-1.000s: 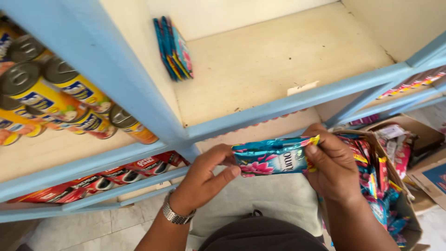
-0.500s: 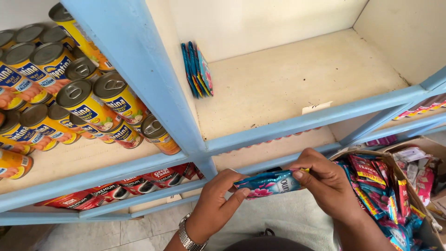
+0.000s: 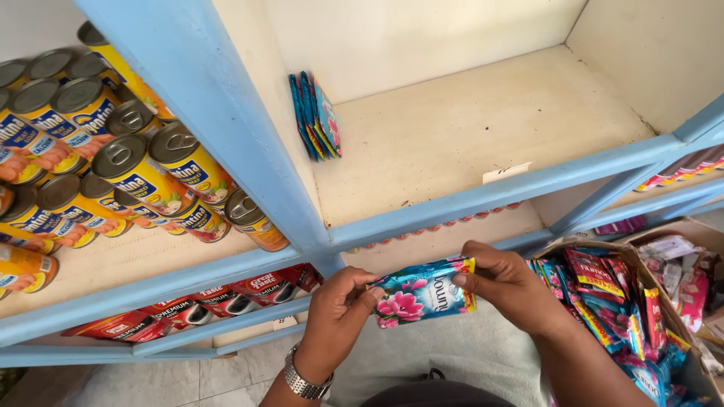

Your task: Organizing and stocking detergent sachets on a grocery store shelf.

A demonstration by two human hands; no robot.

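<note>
Both hands grip one blue packet (image 3: 424,290) by its ends, left hand (image 3: 337,316) and right hand (image 3: 507,285), keeping it flat below the shelf (image 3: 483,143), where more packets (image 3: 315,117) stand upright against the side wall.

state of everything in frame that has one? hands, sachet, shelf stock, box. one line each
left hand: pinching the sachet's left end
right hand: pinching the sachet's right end
blue sachet: sealed, held flat between both hands
sachets on shelf: small stack upright against the divider
yellow cans: sealed, lying on their sides, stacked
cardboard box: open, full of sachets
wristwatch: on the left wrist
</note>
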